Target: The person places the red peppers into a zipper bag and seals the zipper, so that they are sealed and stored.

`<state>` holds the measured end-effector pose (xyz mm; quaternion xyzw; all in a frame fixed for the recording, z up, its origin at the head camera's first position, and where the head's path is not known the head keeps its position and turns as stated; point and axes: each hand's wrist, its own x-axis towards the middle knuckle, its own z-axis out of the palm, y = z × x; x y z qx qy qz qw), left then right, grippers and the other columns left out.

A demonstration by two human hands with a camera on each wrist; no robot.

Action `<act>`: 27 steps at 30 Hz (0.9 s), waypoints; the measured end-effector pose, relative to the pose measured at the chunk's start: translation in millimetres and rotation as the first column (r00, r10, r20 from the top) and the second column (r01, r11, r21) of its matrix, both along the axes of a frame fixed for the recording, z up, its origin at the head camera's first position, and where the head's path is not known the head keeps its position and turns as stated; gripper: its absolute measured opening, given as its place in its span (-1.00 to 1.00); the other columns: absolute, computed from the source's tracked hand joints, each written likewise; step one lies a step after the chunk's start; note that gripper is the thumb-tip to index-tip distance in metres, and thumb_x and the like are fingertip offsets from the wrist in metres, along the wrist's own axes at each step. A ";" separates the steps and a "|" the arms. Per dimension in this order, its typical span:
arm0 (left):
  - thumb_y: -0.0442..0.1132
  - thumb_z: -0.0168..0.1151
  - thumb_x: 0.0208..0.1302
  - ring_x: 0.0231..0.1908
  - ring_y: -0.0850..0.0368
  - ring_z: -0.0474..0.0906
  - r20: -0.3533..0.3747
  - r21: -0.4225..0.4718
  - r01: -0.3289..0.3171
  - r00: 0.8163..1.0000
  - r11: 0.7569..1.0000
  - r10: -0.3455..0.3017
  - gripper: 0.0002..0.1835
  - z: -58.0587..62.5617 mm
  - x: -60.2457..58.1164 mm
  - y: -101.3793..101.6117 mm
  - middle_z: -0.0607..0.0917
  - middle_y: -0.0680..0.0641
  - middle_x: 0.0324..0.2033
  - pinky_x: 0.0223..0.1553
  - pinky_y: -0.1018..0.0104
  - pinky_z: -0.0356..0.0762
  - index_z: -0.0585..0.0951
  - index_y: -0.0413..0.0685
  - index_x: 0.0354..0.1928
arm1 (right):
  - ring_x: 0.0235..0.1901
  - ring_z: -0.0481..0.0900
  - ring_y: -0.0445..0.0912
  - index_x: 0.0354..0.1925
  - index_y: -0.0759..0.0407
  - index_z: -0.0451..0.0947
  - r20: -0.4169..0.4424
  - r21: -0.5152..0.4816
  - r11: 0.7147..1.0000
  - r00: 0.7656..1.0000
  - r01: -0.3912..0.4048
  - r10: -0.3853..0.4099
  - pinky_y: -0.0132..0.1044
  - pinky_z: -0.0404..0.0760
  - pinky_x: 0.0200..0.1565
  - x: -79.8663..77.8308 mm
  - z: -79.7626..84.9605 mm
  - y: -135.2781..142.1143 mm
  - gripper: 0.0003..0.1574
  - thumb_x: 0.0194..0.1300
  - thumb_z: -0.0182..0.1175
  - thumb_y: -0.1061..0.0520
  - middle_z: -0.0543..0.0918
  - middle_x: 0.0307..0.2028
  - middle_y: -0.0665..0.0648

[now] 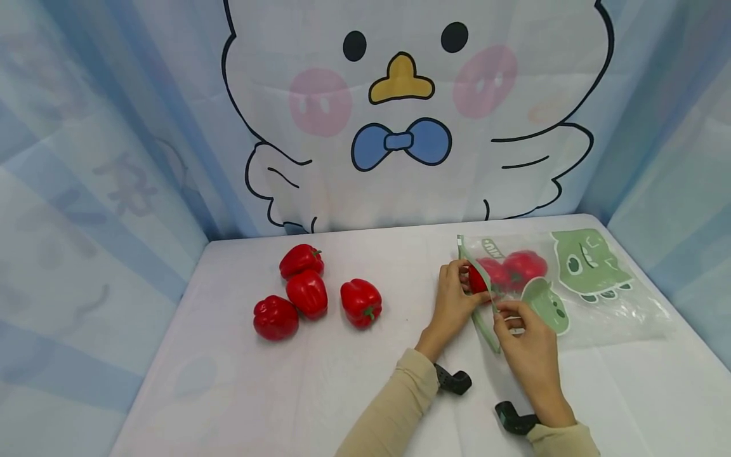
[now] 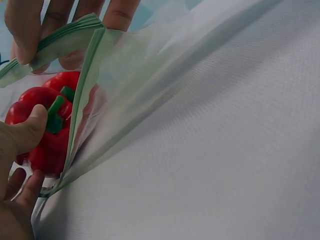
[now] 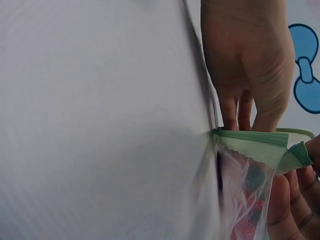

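Red bell pepper (image 2: 52, 152) sits in the mouth of a clear zip bag (image 1: 611, 327), gripped by the left hand (image 1: 455, 297); the right hand (image 1: 528, 346) pinches the green rim (image 3: 250, 138), seemingly with thumb and forefinger.

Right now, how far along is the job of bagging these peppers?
Partway, it seems. Done: at least one red pepper shows through the clear bag. In hand: the left grip holds another pepper at the bag's open mouth, while the right grip pinches the green edge. Remaining: four loose peppers lie on the table, probably to be bagged, and the mouth isn't closed.
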<state>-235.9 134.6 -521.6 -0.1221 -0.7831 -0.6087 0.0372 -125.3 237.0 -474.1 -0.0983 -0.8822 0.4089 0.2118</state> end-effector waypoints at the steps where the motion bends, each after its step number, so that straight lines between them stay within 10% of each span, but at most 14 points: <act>1: -0.32 0.63 0.09 -0.15 0.32 0.51 0.007 0.008 0.005 1.000 1.000 -0.005 -0.26 0.3 0.0 0.1 0.54 -0.14 0.05 -0.06 0.62 0.57 0.45 -0.08 0.30 | -0.40 0.50 -0.51 -0.06 0.22 0.70 0.002 0.001 1.000 1.000 0.000 0.000 -0.73 0.47 -0.36 0.1 0.0 0.0 -0.78 0.32 0.32 0.31 0.76 -0.25 0.20; 14: -0.52 0.49 0.17 -0.04 0.28 0.60 0.056 0.164 0.090 0.993 0.982 -0.100 -0.38 2.4 1.6 4.3 0.62 -0.15 0.02 0.04 0.52 0.67 0.47 -0.22 0.26 | -0.39 0.51 -0.50 -0.05 0.22 0.70 0.007 0.001 1.000 1.000 -0.007 0.007 -0.73 0.48 -0.36 1.1 1.5 -0.2 -0.78 0.32 0.32 0.31 0.76 -0.24 0.21; 27: -0.38 0.40 0.34 0.07 0.10 0.68 -0.020 -0.082 0.178 0.983 0.981 -0.181 -0.56 16.7 9.0 -16.9 0.65 -0.16 0.07 0.06 0.56 0.64 0.51 -0.20 0.21 | -0.40 0.52 -0.50 -0.07 0.22 0.70 -0.005 0.002 1.000 1.000 -0.015 0.015 -0.72 0.49 -0.37 0.2 -1.2 0.3 -0.78 0.31 0.34 0.32 0.76 -0.25 0.20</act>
